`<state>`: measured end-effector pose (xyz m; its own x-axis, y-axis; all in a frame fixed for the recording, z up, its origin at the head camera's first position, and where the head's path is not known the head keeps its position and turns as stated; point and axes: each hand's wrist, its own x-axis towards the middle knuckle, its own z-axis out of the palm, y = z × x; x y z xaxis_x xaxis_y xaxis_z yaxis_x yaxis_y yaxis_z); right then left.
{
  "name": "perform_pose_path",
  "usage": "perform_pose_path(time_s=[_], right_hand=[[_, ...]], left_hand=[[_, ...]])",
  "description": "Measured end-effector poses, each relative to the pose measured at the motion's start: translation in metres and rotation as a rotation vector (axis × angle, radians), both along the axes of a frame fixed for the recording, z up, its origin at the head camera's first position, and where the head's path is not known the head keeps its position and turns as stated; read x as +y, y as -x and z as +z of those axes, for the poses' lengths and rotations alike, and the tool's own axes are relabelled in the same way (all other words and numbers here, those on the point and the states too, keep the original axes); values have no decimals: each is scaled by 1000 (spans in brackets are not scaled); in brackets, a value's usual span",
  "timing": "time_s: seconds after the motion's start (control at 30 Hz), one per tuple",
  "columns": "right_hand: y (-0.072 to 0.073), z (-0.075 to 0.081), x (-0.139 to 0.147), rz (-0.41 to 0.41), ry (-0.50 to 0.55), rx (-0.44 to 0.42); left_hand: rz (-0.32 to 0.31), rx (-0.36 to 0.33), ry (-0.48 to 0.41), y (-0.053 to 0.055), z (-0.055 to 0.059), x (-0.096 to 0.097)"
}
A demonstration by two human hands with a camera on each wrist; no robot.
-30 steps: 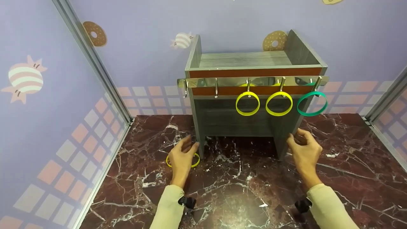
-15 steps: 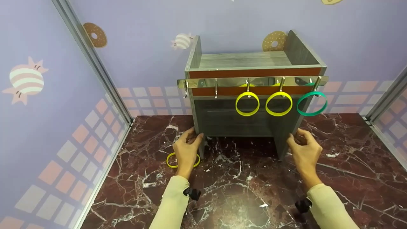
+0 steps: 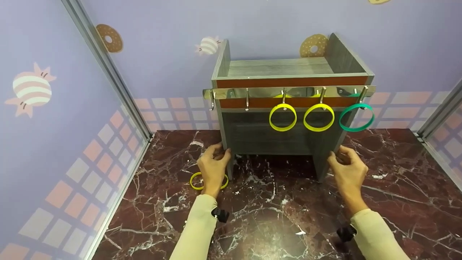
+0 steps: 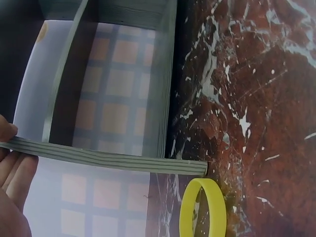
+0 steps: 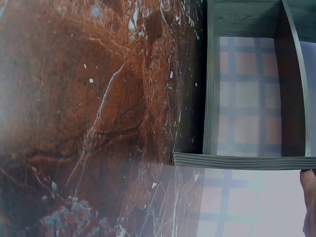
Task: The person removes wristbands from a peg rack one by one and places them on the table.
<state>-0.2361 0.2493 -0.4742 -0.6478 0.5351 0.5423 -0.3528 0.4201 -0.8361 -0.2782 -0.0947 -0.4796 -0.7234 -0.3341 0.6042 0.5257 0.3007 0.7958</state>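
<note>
A grey wooden shelf unit stands on the table. My left hand pinches its left side panel, the thumb inside the panel and the fingers outside, as the left wrist view shows. At the right side panel, my right hand touches the outer side with loosely bent fingers; the thumb is outside too. Across the front runs a metal hook rail. Two yellow bands and a green band hang from its hooks. Another yellow band lies by my left hand, partly hidden in the head view.
The table has a dark red marbled top. A patterned wall rises behind the shelf. Another wall closes the left side, with a metal corner post between them.
My left hand has moved up and right from above the yellow band on the table to the shelf's left panel. My right hand stays at the right panel. The bands hang as before.
</note>
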Motion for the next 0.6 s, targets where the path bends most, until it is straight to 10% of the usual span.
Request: perform_pose_path(time_s=[0.37,0.6], right_hand=[[8,-16,20,75,19,-67],[-2,7,29,262,157,-102]], left_hand=[[45,43,6,3,-3,7],[109,74,35,4,-5,8]])
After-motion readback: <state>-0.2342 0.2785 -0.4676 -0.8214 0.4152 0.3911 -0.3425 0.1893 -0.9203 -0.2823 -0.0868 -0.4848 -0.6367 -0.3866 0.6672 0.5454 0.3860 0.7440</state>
